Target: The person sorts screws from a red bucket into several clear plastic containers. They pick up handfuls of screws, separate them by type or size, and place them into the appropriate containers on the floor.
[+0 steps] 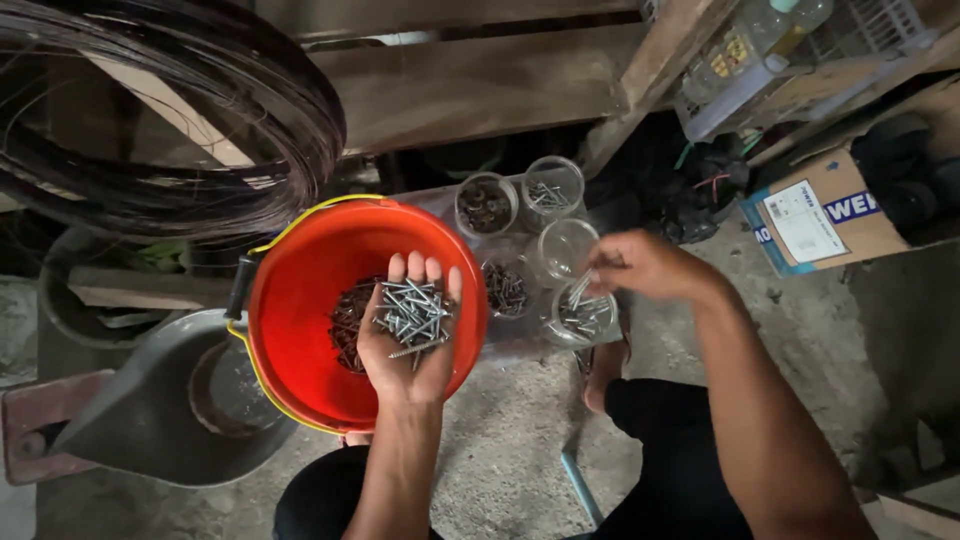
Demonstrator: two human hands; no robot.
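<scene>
Silver screws [412,316] heaped on open left hand [408,335], right hand [640,265] fingers pinching one

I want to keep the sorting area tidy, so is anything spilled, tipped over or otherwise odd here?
Nothing stands out. The left hand holds a heap of silver screws flat on its palm over the red bucket. The right hand drops screws into a clear cup. All the cups stand upright, nothing visibly spilled.

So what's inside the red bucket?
The bucket holds a pile of dark rusty screws. The left hand, palm up with shiny screws, hangs over it and covers part of the pile and the bucket's bottom.
</scene>
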